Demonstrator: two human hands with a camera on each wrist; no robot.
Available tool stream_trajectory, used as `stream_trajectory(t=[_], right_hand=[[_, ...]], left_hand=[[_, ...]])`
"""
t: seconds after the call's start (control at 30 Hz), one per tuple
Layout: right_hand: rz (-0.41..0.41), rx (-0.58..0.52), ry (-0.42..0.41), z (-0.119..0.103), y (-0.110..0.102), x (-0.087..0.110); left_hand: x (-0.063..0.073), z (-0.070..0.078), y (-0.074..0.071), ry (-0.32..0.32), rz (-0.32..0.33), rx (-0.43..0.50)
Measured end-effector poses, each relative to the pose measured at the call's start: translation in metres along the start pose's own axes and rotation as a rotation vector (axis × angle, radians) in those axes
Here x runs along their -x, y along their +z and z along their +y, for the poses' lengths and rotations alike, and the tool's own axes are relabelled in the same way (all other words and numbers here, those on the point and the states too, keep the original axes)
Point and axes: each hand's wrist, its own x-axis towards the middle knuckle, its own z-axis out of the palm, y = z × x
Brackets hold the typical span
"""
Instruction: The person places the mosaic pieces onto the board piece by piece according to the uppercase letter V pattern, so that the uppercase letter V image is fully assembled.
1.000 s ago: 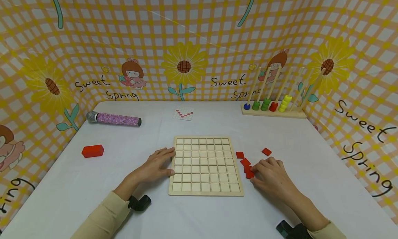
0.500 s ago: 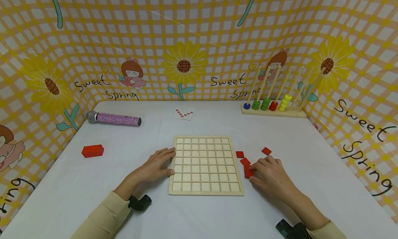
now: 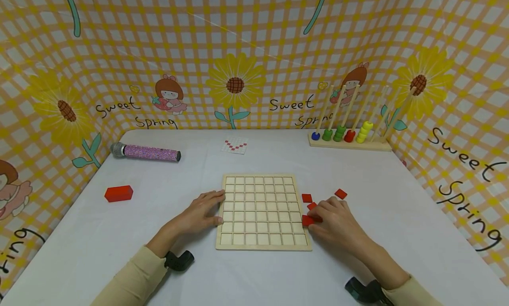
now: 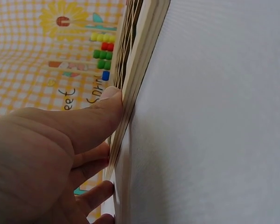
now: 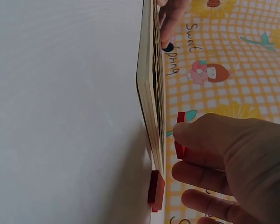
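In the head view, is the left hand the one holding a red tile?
No, the left hand touches the wooden grid board, while the right hand pinches a red tile.

Playroom-like nook — sunflower-print cloth (image 3: 191, 40) around white tabletop (image 3: 254, 275)

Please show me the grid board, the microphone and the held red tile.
Grid board (image 3: 261, 216): head view, a middle square.
Microphone (image 3: 152, 153): head view, its sparkly handle.
Held red tile (image 3: 306, 220): head view, its uncovered part.
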Motion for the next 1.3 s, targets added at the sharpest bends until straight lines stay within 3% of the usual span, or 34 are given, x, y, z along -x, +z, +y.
stream_trajectory(t=[0.27,0.53,0.9,1.3], right_hand=[[0.023,-0.050,-0.060,-0.012,0.003,-0.009],[-0.038,-0.050,-0.065,-0.028,0.008,-0.020],[-0.055,-0.083,-0.120,-0.047,0.014,-0.029],[-0.011,-0.068,-0.211,-0.055,0.023,-0.035]], left_hand=[[0.000,-0.001,0.001,0.004,0.012,0.012],[0.001,-0.001,0.001,0.022,0.041,0.029],[0.000,-0.003,0.001,0.039,0.039,0.045],[0.001,-0.005,0.001,0.049,0.025,0.062]])
